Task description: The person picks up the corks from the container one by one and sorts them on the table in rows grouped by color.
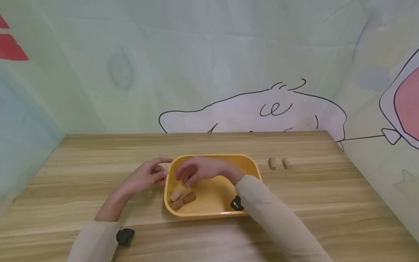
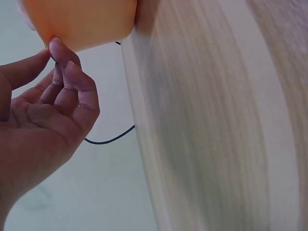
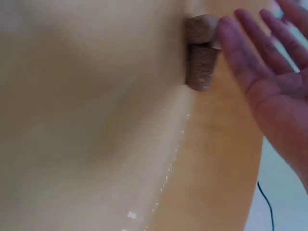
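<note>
A yellow plastic tray (image 1: pixel 212 214) stands on the table. My left hand (image 1: pixel 144 177) is at its left side; in the left wrist view the thumb and bent fingers (image 2: pixel 62 50) meet at the rim and pinch it. Three corks lie in the tray's near left corner: a pale cork (image 1: pixel 176 194) and two brown ones, with one brown cork (image 1: pixel 189 197) to the right. Over the tray's left part hovers my right hand (image 1: pixel 203 171), its fingers loosely spread and holding nothing. In the right wrist view a cork (image 3: pixel 202 67) appears beside the blurred fingers.
Two more corks lie on the table right of the tray, a left cork (image 1: pixel 272 163) and a right cork (image 1: pixel 287 163). Black wrist devices sit at both sleeves, one device (image 1: pixel 125 237) at the left. A printed cloth (image 1: pixel 209 72) hangs behind the wooden table (image 1: pixel 98 156).
</note>
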Available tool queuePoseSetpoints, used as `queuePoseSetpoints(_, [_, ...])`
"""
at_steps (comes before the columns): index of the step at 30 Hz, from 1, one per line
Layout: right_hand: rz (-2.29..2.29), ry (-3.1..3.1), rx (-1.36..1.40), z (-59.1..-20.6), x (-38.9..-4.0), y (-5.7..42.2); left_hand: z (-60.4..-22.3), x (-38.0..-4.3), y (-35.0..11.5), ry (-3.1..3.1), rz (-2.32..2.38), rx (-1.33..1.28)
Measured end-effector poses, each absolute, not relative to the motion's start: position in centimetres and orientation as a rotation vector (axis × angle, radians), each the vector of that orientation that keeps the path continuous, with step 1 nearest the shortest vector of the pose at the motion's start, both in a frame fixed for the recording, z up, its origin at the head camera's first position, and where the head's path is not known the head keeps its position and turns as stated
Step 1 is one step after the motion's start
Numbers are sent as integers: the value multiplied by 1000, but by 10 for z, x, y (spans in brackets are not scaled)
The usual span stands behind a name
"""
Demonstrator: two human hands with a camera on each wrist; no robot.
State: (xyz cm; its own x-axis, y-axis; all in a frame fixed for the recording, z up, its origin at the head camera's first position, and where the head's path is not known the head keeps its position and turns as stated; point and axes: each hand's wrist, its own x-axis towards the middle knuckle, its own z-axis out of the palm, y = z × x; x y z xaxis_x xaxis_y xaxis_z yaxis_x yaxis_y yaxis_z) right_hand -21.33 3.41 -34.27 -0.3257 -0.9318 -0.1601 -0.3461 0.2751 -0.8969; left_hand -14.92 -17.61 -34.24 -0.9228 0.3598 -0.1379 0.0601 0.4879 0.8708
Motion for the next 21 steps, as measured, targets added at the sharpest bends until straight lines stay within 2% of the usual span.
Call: queuePoseSetpoints(21, [-873,1832,-1354,-357,-206,20,-343,-150,-177,2436,1408,405])
